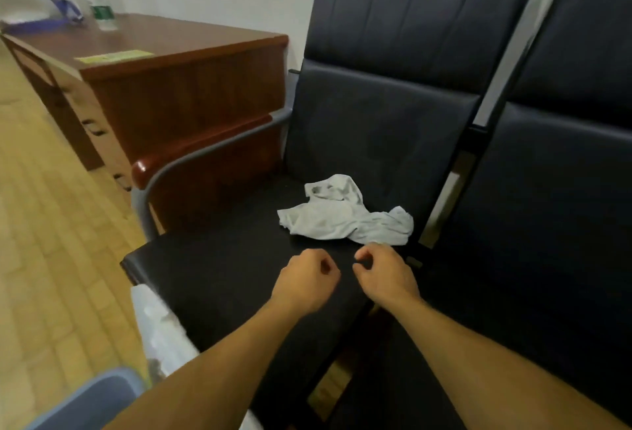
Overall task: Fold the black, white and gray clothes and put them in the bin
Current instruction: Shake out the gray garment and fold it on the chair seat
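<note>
pale grey, crumpled cotton garment [342, 215] lies on the black padded chair seat [219, 269], just beyond both hands. left hand [305, 279] and right hand [384, 275] hover with fingers curled, holding nothing. it looks light and limp; pinch two edge corners.

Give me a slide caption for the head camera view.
Two empty hands, left hand and right hand, near gray garment on chair.
</note>
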The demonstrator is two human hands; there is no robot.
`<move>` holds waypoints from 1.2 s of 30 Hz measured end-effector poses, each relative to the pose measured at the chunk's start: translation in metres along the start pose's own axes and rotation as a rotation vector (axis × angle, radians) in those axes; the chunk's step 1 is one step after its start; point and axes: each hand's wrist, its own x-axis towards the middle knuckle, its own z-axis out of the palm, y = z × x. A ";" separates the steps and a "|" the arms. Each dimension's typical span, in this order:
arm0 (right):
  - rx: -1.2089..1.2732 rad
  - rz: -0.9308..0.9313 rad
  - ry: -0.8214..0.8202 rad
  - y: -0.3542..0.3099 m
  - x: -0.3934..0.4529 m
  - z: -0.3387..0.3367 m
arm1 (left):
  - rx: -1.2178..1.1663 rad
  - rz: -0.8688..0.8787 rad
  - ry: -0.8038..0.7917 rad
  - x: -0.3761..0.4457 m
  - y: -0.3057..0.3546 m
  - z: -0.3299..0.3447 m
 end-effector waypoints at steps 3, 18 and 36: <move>-0.174 -0.082 0.053 0.007 0.060 0.026 | 0.011 -0.059 -0.031 0.060 -0.020 0.014; 0.214 -0.150 0.234 -0.028 0.123 -0.011 | -0.214 -0.149 -0.152 0.125 -0.039 0.013; 0.739 -0.223 0.428 -0.126 -0.143 -0.213 | -0.542 0.426 -0.249 -0.109 0.123 -0.088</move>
